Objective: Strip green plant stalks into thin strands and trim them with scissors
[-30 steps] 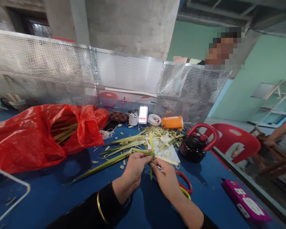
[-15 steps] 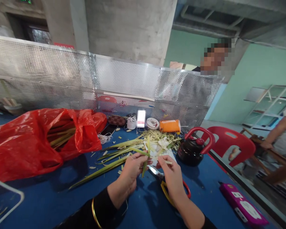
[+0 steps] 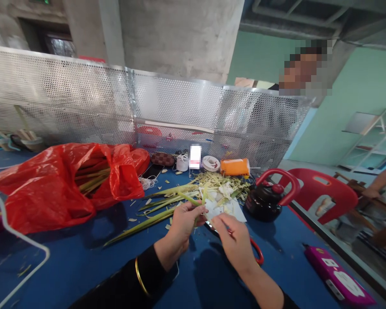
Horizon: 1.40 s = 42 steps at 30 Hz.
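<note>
My left hand (image 3: 182, 225) is closed in a pinch on crossed green leaf strips (image 3: 196, 201) just above the blue table (image 3: 83, 266). My right hand (image 3: 234, 240) is beside it, fingers pinched on a pale strip end of the same piece. Under my right hand lie scissors with red handles (image 3: 256, 251). Several long green leaves (image 3: 154, 205) lie on the table to the left of my hands. A white sheet (image 3: 223, 206) with leaf trimmings lies just beyond my fingers.
A red plastic bag (image 3: 61, 184) holding more leaves lies at the left. A black kettle with a red handle (image 3: 265, 199) stands at the right, a purple packet (image 3: 339, 274) near the right edge. A perforated metal screen (image 3: 148, 111) backs the table; another person stands behind it.
My hands have kept working the crossed strips, shifting slightly. My right hand has slid back toward me, over the scissors. The camera view has shifted a little.
</note>
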Available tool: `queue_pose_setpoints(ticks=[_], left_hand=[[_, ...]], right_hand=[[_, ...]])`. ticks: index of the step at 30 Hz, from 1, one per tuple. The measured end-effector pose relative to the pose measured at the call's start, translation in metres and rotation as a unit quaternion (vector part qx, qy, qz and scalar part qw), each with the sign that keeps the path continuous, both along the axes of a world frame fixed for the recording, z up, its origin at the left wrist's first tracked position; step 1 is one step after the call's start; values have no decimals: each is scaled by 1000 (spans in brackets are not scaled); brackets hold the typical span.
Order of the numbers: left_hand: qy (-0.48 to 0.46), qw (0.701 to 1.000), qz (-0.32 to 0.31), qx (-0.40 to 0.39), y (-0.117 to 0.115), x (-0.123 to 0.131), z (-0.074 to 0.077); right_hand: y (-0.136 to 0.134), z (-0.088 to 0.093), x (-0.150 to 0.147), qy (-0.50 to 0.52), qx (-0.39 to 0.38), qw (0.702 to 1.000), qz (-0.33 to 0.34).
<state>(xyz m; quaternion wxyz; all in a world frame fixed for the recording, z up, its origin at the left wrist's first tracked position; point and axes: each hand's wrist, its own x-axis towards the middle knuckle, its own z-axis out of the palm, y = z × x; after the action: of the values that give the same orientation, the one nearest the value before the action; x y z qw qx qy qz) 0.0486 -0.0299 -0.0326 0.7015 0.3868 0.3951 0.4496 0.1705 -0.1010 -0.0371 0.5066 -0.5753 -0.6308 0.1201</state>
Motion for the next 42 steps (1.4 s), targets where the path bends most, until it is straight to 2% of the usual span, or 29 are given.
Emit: queue_pose_setpoints(ticks=[4,8,12,15,19,26,29,33,37,42], left_hand=[[30,994,-101,-3,-5,-1,4],[78,981,-175,9,-12,2,2],[127,977,-169,35,-15,4,2],[136,976,-167,25,-15,5,2],[128,980,-155,10,-13,4,3],[66,989,-128,-37,-9,-1,11],[53,991,-115,-43,-6,-2,10],[77,994,-80,15,-2,-1,4],[84,994,-45,43,-1,1,-2],[90,994,-48,37,0,0,-3]], right_hand=[[7,9,15,227,-63,971,-33],[12,9,18,297,-104,949,4],[14,3,15,298,-90,950,-25],[16,-2,13,290,-72,953,-59],[19,-3,17,275,-66,957,-65],[18,7,28,283,-56,954,-82],[12,13,27,261,-117,957,-54],[7,17,23,139,-215,964,65],[7,12,17,23,-187,979,80],[5,5,11,-99,-102,987,70]])
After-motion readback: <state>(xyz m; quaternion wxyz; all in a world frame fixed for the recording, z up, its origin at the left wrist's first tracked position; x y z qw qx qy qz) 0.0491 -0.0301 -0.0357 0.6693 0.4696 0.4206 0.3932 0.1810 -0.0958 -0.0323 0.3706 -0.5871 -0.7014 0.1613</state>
